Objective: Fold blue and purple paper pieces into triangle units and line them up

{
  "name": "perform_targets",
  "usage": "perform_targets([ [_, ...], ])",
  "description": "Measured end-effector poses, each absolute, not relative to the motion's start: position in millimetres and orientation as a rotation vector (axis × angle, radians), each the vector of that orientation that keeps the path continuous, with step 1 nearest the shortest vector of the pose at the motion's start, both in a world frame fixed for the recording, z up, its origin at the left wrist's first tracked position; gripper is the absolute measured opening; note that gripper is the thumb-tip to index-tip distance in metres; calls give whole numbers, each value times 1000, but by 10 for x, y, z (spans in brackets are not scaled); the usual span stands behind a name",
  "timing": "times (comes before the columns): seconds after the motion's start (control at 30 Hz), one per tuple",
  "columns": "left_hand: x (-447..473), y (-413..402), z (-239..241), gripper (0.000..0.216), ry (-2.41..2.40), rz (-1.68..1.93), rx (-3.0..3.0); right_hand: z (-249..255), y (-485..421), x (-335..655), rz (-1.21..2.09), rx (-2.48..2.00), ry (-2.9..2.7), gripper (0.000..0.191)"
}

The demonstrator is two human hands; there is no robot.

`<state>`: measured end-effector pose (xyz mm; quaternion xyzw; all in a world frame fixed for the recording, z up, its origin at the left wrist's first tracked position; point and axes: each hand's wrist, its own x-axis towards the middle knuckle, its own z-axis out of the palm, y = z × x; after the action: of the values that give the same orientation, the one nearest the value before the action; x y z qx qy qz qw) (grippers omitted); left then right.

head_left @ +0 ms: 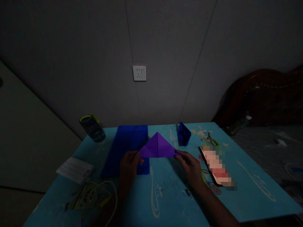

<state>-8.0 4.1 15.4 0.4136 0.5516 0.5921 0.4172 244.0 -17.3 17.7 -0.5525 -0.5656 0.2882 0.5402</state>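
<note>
A folded purple sheet of paper point(157, 148) is held up above the table, its peak pointing away from me and a crease running down its middle. My left hand point(129, 164) pinches its left corner. At the right corner, my right hand point(189, 164) grips it between thumb and fingers. Under and behind my left hand lies a stack of blue paper point(129, 142). A folded blue paper shape point(184, 135) stands farther back on the right.
On the right lie a phone point(216, 167) with a blurred screen and green-handled scissors point(214, 142). A dark water bottle point(92, 128) stands back left. A white box-like device point(75, 170) with a cable point(115, 195) lies front left. The table point(170, 201) meets a grey wall.
</note>
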Motion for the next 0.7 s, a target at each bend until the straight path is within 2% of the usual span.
perform_targets([
  [0.13,-102,42,165,24,1415,1519,1030,169,-165,2451,557,-1242,-1519,26],
  [0.5,-97,-51,109,33,1418,1427,1331,102,-152,2542,268,-1214,-1632,17],
  [0.7,-96,-64,-14,18,1429,1442,1719,146,-192,2465,312,-1265,-1532,17],
])
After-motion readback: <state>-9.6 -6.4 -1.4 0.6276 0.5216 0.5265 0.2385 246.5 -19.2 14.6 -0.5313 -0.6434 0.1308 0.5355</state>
